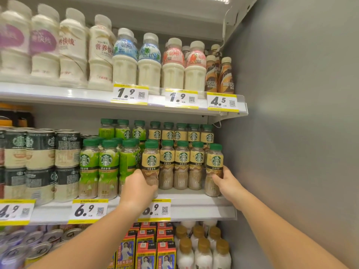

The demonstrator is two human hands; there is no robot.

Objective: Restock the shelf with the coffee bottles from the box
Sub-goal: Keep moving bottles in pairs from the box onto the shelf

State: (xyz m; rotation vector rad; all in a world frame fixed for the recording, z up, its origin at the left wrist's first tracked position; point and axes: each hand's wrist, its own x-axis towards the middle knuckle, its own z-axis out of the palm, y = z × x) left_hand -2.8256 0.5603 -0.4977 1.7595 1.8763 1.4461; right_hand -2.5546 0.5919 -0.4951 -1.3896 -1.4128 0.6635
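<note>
Left arm: bare, reaching up and forward from the lower left to the middle shelf, wrist roughly straight.
Left hand: curled around the lower body of the leftmost beige-label coffee bottle in the front row; fingers wrap the bottle's left side and front, covering its base. Closed on the bottle.
Right arm: bare, reaching up from the lower right, forearm angled toward the shelf's right end.
Right hand: cupped against the lower right side of the rightmost beige-label coffee bottle, thumb on the front and the other fingers behind it. Closed on the bottle.
Coffee bottles: upright on the middle shelf, green caps, beige labels, brown liquid; 5 in the front row, more rows behind. The 2 held bottles stand at the ends of the front row, each slightly forward of the 3 between them.
Neighbours: green-label bottles just left of the left hand; stacked cans further left.
Price tag: on the shelf edge, partly covered by the left wrist.
Upper shelf: white milk-drink bottles and brown coffee bottles at the right end.
Lower shelf: red cartons and white bottles with gold caps.
Box: out of view.
</note>
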